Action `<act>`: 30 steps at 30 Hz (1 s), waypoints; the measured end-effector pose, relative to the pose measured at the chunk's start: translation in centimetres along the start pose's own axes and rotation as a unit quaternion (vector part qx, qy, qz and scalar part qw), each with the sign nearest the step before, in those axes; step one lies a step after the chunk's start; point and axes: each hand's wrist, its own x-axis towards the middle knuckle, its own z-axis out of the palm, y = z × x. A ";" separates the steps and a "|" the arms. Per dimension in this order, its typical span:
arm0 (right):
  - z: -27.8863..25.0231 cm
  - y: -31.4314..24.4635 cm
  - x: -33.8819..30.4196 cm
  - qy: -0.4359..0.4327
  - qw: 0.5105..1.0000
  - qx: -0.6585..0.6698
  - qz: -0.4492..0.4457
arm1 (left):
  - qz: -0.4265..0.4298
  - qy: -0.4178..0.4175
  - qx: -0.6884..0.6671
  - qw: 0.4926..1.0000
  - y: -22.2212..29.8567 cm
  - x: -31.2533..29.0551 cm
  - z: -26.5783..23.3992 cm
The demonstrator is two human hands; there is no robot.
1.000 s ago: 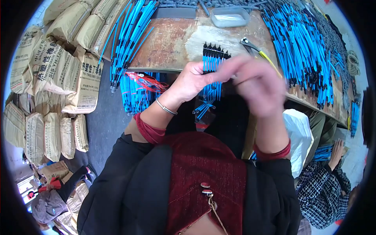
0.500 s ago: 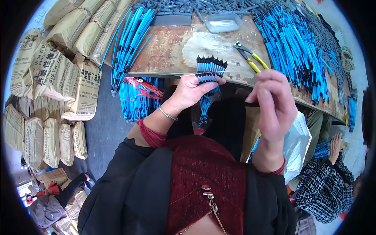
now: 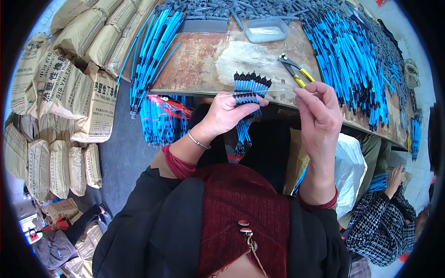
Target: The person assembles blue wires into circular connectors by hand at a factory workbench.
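My left hand (image 3: 226, 111) is closed on a row of thin blue rods (image 3: 250, 85) with black tips, held side by side like a fan. Their lower ends (image 3: 242, 135) hang beneath the hand. Across the row runs a thin pale wire (image 3: 273, 90), sticking out to the right past the rods. My right hand (image 3: 322, 111) is raised to the right of the bundle, thumb and forefinger pinched together. Whether a fine strand sits in that pinch is too small to make out. Just beyond it on the table lie pincers (image 3: 297, 72) with yellow and black handles.
On the wooden table (image 3: 194, 60) are blue rod piles at left (image 3: 155, 51) and right (image 3: 352, 65), a clear plastic tray (image 3: 266, 30) and heaped grey parts (image 3: 222, 9). Paper sacks (image 3: 60, 97) stand at left. Another person's hand (image 3: 395, 178) is at right.
My right hand has turned, its fingers coming together into a pinch beside the pincers. The rods in my left hand have shifted slightly, their lower ends spreading.
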 end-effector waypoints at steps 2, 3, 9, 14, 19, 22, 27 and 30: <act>0.1 0.0 0.0 -0.008 1.000 0.001 0.003 | -0.026 -0.006 0.007 1.000 0.4 0.0 -0.1; 0.2 -0.1 0.0 -0.010 1.000 0.002 0.008 | -0.039 -0.009 0.010 0.999 0.5 0.0 -0.1; 0.4 -0.2 0.0 -0.010 1.000 -0.002 0.014 | -0.023 -0.023 0.036 0.999 0.6 0.2 -0.1; 0.6 -0.1 0.1 -0.009 1.000 -0.004 0.004 | -0.032 -0.025 0.054 0.998 0.8 0.2 -0.2; 0.5 0.0 0.2 0.019 1.000 -0.005 -0.007 | -0.013 -0.025 0.060 0.998 0.9 0.2 -0.1; 0.6 0.0 0.4 0.061 0.998 0.012 0.012 | -0.011 -0.024 0.055 0.998 0.6 0.2 -0.1; 1.4 -0.3 0.6 0.013 0.996 0.088 -0.008 | -0.048 -0.030 0.062 0.996 1.2 0.1 0.0; 1.4 -0.5 0.5 0.003 0.994 0.109 0.003 | -0.047 -0.037 0.076 0.995 1.0 0.1 -0.1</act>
